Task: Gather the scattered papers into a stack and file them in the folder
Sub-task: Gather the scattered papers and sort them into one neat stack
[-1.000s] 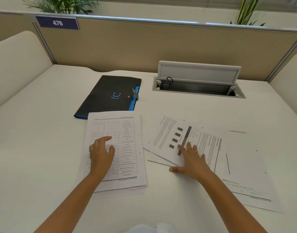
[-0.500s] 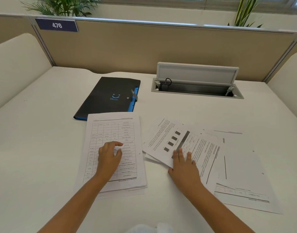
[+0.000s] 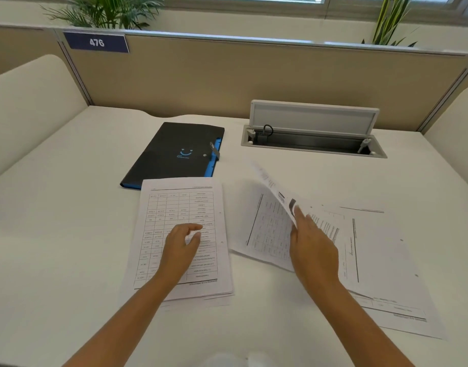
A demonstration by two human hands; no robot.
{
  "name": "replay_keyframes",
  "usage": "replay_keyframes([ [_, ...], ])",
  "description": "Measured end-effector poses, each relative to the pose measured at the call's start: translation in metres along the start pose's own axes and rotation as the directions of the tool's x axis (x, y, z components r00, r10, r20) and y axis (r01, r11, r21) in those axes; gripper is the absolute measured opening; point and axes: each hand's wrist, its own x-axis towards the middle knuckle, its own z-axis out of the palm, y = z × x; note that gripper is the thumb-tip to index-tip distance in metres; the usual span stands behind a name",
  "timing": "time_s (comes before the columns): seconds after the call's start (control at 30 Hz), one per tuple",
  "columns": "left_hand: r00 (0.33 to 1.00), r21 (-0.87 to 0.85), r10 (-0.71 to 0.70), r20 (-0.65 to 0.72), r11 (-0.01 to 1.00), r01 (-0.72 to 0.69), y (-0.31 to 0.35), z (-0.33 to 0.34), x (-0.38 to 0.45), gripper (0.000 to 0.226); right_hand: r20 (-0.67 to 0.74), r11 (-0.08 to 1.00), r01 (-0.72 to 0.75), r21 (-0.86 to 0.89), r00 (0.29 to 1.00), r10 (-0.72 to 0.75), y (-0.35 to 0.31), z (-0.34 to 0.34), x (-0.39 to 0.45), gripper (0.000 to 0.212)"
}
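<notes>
White bench point(image 3: 69, 207): we see loose sheets point(image 3: 386, 260) fanned toward its right edge, a gathered stack point(image 3: 180, 205) at centre, and the shut folder point(image 3: 174, 152) behind it. Our right hand point(image 3: 313, 247) pinches one raised sheet point(image 3: 270, 181); our left hand point(image 3: 182, 247), fingers loosely curled, rests on the stack. Gathering is underway; next, we judge, the sheet goes leftward onto the stack.

Left hand point(image 3: 180, 246) palm-down, fingers loosely curled, right hand point(image 3: 313, 243) pinching, forearms extended
</notes>
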Motion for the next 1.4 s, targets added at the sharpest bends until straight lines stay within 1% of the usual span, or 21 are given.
replay_keyframes([
  [0.07,0.995,-0.073,0.01,0.097,0.997,-0.003,0.013,0.001,-0.003,0.03,-0.025,0.997,0.066,0.047,0.998,-0.065,-0.012,-0.004,-0.005,0.047],
  [0.13,0.958,-0.148,0.039,0.285,0.989,0.004,0.028,0.003,-0.009,0.052,-0.009,0.989,0.138,0.062,0.99,-0.137,-0.025,-0.003,-0.012,0.047],
  [0.2,0.902,-0.228,0.072,0.427,0.973,0.03,0.04,0.009,-0.017,0.075,0.084,0.977,0.205,0.065,0.974,-0.21,-0.039,0.004,-0.019,0.049],
  [0.23,0.889,-0.253,0.067,0.453,0.966,0.056,0.045,0.012,-0.02,0.08,0.143,0.967,0.243,0.075,0.957,-0.251,-0.045,0.009,-0.023,0.049],
  [0.27,0.892,-0.284,0.047,0.449,0.954,0.093,0.048,0.016,-0.021,0.077,0.205,0.956,0.281,0.088,0.934,-0.294,-0.05,0.014,-0.027,0.049],
  [0.33,0.928,-0.341,-0.029,0.371,0.926,0.165,0.049,0.024,-0.022,0.052,0.316,0.933,0.337,0.125,0.878,-0.359,-0.055,0.021,-0.033,0.05],
  [0.37,0.949,-0.336,-0.073,0.308,0.925,0.18,0.049,0.025,-0.022,0.041,0.358,0.93,0.337,0.147,0.858,-0.368,-0.055,0.023,-0.035,0.055],
  [0.4,0.961,-0.315,-0.11,0.255,0.93,0.19,0.046,0.026,-0.02,0.036,0.386,0.933,0.316,0.173,0.85,-0.359,-0.053,0.023,-0.038,0.062],
  [0.43,0.964,-0.312,-0.136,0.227,0.928,0.205,0.043,0.025,-0.018,0.034,0.394,0.939,0.281,0.198,0.854,-0.339,-0.05,0.021,-0.038,0.07],
  [0.5,0.955,-0.348,-0.176,0.24,0.902,0.254,0.036,0.022,-0.015,0.035,0.375,0.953,0.207,0.221,0.884,-0.279,-0.038,0.017,-0.034,0.082],
  [0.57,0.948,-0.352,-0.205,0.245,0.892,0.284,0.029,0.019,-0.013,0.034,0.344,0.971,0.119,0.209,0.92,-0.187,-0.02,0.013,-0.025,0.083],
  [0.63,0.941,-0.349,-0.239,0.239,0.884,0.313,0.021,0.019,-0.012,0.033,0.293,0.982,0.007,0.188,0.954,-0.063,0.004,0.01,-0.014,0.082],
  [0.73,0.905,-0.372,-0.31,0.291,0.835,0.406,0.008,0.021,-0.012,0.033,0.184,0.981,-0.163,0.109,0.973,0.141,0.045,0.005,0.006,0.086],
  [0.77,0.892,-0.371,-0.331,0.308,0.822,0.432,0.005,0.023,-0.011,0.033,0.15,0.973,-0.223,0.061,0.966,0.212,0.059,0.003,0.012,0.087],
  [0.83,0.882,-0.368,-0.353,0.312,0.811,0.454,0.002,0.024,-0.007,0.031,0.114,0.934,-0.358,-0.023,0.927,0.358,0.084,0.001,0.023,0.09],
  [0.93,0.886,-0.38,-0.35,0.304,0.809,0.449,0.003,0.026,0.002,0.029,0.135,0.857,-0.498,-0.13,0.848,0.513,0.108,0.0,0.031,0.1],
  [1.0,0.88,-0.386,-0.353,0.317,0.8,0.459,0.005,0.028,0.006,0.029,0.139,0.829,-0.535,-0.164,0.819,0.557,0.115,0.001,0.035,0.108],
  [1.07,0.872,-0.389,-0.36,0.331,0.79,0.474,0.004,0.03,0.007,0.029,0.143,0.812,-0.564,-0.149,0.801,0.582,0.117,0.001,0.04,0.113],
  [1.2,0.868,-0.409,-0.345,0.357,0.778,0.477,0.001,0.031,0.007,0.027,0.17,0.757,-0.652,-0.03,0.743,0.647,0.121,0.001,0.048,0.114],
  [1.3,0.86,-0.418,-0.338,0.383,0.767,0.488,0.001,0.029,0.008,0.026,0.175,0.733,-0.679,0.035,0.726,0.665,0.126,0.001,0.052,0.102],
  [1.4,0.855,-0.425,-0.332,0.398,0.76,0.493,0.0,0.028,0.009,0.027,0.214,0.721,-0.691,0.043,0.712,0.669,0.13,-0.001,0.055,0.087],
])
